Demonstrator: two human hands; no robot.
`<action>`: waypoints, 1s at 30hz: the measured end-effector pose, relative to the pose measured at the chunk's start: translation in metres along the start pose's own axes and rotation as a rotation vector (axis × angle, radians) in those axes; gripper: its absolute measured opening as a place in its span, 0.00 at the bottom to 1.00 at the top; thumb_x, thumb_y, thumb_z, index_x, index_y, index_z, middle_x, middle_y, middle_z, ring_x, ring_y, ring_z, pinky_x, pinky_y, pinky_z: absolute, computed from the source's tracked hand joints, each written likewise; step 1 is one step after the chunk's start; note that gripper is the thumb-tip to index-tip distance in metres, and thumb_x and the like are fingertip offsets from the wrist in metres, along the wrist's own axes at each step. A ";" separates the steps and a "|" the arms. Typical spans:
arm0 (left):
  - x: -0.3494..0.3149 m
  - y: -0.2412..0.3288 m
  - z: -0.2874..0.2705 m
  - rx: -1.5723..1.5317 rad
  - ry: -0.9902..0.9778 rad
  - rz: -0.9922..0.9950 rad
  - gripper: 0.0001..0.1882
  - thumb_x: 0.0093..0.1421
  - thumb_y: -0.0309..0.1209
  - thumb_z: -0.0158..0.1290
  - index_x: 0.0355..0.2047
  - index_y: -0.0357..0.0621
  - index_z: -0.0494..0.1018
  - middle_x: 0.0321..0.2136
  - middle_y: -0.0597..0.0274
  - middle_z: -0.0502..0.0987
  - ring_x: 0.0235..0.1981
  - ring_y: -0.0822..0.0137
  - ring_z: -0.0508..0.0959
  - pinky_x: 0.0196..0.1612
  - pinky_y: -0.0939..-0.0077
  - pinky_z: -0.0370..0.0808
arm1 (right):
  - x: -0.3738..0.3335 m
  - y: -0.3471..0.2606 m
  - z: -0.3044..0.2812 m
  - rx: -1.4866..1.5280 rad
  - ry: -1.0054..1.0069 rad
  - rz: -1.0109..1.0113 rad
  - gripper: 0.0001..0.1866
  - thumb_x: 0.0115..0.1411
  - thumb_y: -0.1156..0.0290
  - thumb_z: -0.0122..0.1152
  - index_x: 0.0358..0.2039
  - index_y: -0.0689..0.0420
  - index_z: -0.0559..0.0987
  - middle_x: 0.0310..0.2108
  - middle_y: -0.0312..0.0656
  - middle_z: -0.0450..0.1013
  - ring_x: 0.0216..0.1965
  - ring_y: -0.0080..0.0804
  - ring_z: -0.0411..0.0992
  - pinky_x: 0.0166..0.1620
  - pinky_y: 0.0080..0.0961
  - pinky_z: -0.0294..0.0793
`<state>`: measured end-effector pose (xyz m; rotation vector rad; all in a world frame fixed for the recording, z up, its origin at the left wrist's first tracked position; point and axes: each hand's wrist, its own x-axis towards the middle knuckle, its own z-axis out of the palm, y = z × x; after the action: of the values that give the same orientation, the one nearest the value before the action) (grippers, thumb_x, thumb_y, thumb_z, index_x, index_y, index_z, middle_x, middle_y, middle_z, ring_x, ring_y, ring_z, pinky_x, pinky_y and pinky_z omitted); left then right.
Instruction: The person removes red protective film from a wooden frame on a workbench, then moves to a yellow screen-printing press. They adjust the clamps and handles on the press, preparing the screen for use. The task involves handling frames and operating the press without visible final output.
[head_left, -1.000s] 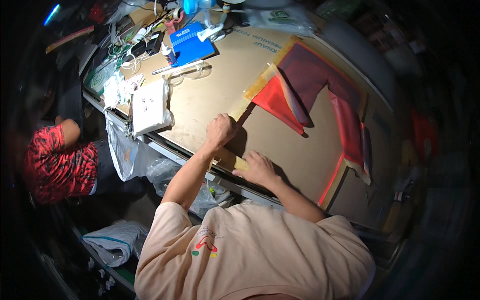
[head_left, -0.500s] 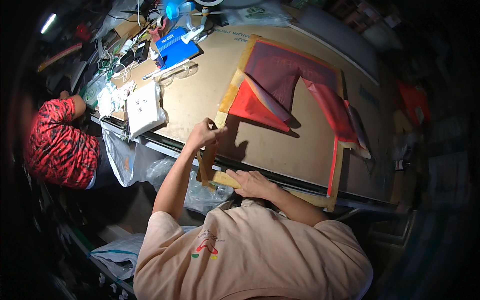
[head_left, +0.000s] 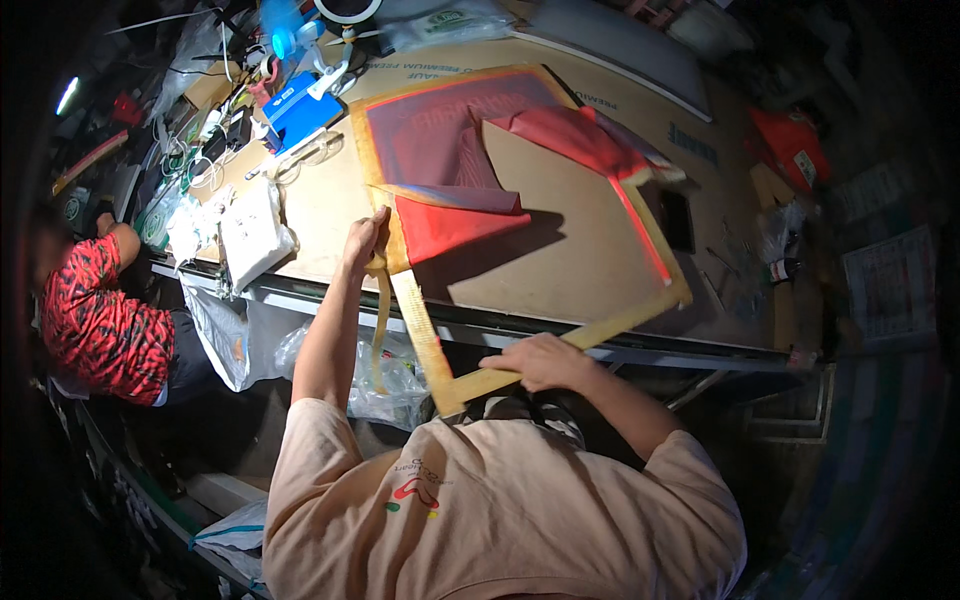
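Observation:
A screen-printing frame (head_left: 425,325), its wooden bars covered in yellowish tape, lies tilted across the worktable and juts over the near edge. Its red mesh (head_left: 455,228) is torn loose, with flaps folded back on the left and right. My left hand (head_left: 364,243) is closed at the frame's left bar, pinching a yellowish tape strip (head_left: 380,330) that dangles below it. On the near bar rests my right hand (head_left: 542,362), fingers curled over the wood near the front corner.
A white packet (head_left: 255,235), clear goggles (head_left: 310,152) and a blue box (head_left: 300,112) sit on the table's left side. Cables and small gear crowd the far left. A person in a red patterned shirt (head_left: 105,315) sits at left. Plastic bags (head_left: 385,390) hang below the near edge.
The frame has turned anticlockwise, its front corner coming nearer me. My left hand has moved left and up along the side bar. My right hand has shifted slightly right.

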<state>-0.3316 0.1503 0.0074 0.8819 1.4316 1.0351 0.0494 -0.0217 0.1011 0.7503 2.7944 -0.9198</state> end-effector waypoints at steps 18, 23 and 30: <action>-0.113 -0.004 0.231 -0.616 -0.115 -0.172 0.14 0.56 0.44 0.63 0.36 0.51 0.75 0.24 0.67 0.75 0.18 0.74 0.68 0.23 0.79 0.66 | -0.267 0.188 -0.077 -0.429 1.014 0.420 0.17 0.54 0.73 0.67 0.46 0.50 0.83 0.50 0.40 0.76 0.54 0.36 0.72 0.65 0.43 0.63; -0.152 -0.020 0.282 -0.821 -0.065 -0.157 0.11 0.55 0.41 0.63 0.32 0.51 0.75 0.24 0.66 0.78 0.18 0.73 0.71 0.23 0.80 0.69 | -0.261 0.236 0.011 1.451 1.684 0.703 0.30 0.69 0.55 0.56 0.65 0.56 0.67 0.56 0.42 0.72 0.55 0.37 0.71 0.59 0.39 0.69; -0.185 -0.041 0.340 -0.932 -0.018 -0.056 0.11 0.61 0.32 0.59 0.44 0.48 0.75 0.33 0.69 0.79 0.24 0.77 0.75 0.22 0.85 0.65 | -0.131 0.136 0.026 1.632 1.387 -0.055 0.40 0.59 0.71 0.69 0.67 0.49 0.57 0.66 0.43 0.56 0.65 0.39 0.59 0.62 0.48 0.67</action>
<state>0.0282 0.0038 0.0282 0.1635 0.7847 1.4491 0.2284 0.0026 0.0407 1.8875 1.6945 -3.8455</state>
